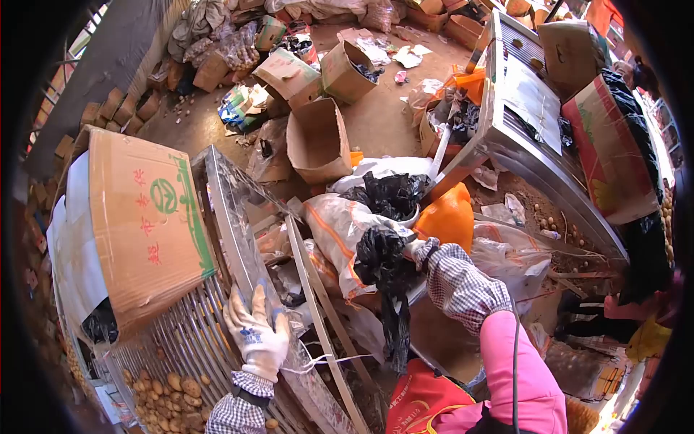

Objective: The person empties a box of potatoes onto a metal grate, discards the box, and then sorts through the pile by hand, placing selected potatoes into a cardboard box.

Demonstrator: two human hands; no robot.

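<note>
My left hand (256, 333), in a white glove with blue print, lies with fingers apart on the metal edge of a slatted rack (217, 311). Potatoes (170, 401) are heaped on the slats below it, and a large cardboard box (141, 231) with green and red print stands above it. My right hand (416, 253), under a checked sleeve cover, grips a crumpled black plastic bag (383, 260) that hangs down; its fingertips are partly hidden. Right beside that hand are a white woven sack (332, 224) and an orange object (448, 217).
An open cardboard box (318, 141) sits on the dirt floor ahead. To the right, a second metal rack (535, 166) carries a red-and-brown box (611, 148) with black lining. Filled sacks and boxes line the back. A wooden strip (318, 318) slants between the left rack and the sacks.
</note>
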